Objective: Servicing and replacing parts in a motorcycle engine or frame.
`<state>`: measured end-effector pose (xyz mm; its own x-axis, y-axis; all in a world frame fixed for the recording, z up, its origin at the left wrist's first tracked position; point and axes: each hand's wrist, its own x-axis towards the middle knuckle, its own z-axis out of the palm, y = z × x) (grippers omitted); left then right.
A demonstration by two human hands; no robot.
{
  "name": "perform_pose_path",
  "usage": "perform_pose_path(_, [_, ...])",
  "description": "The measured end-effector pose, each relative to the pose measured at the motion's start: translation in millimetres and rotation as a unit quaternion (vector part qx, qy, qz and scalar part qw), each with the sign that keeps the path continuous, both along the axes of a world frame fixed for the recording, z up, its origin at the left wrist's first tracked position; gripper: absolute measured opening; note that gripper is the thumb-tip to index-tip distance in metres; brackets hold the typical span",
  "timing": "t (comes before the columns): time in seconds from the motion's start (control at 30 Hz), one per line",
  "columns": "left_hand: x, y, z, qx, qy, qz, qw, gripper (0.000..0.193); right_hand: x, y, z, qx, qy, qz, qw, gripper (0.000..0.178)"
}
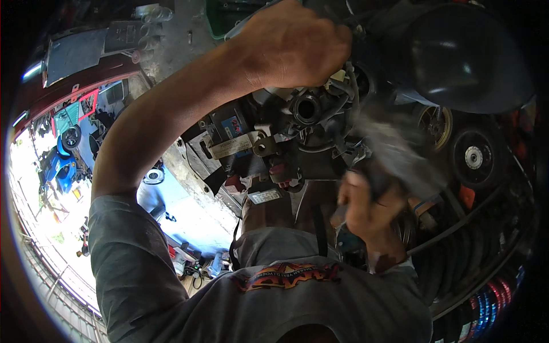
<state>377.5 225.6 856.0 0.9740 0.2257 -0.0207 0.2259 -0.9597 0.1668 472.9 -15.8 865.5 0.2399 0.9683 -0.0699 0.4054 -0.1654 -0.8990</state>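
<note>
My left hand [300, 48] is closed in a fist above the exposed motorcycle parts, its arm stretched across from the left. What its fingers hold, if anything, is hidden. Lower and to the right, my right hand [372, 208] is curled, partly smeared by motion. A blurred greyish thing [403, 151] stretches up beside it, its kind not clear. Between and below the hands lie a round dark intake opening [307, 108], hoses, a battery [231, 126] and a metal bracket with a pale label [231, 146].
A large glossy black shell [463, 57] fills the upper right. Below it stand a black wheel [473, 157] and a gold-rimmed wheel [434, 127]. Tyres [474, 257] line the lower right. A green crate [216, 20] is at the top; a blue motorcycle [60, 166] stands far left.
</note>
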Motion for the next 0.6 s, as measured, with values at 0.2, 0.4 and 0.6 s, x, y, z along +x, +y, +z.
perform_pose_path(0.2, [-11,-7,-7,-0.019,0.023,0.033,0.999,0.021,1,4,1,-0.193,0.037,0.048,0.979,0.029])
perform_pose_path(0.4, [17,6,23,-0.159,0.218,0.034,0.962,0.031,0,-19,-18,-0.098,0.133,-0.057,0.985,0.027])
perform_pose_path(0.6, [-9,-2,-10,0.022,-0.019,-0.001,1.0,0.018,-1,-2,4,-0.185,0.096,-0.002,0.978,0.026])
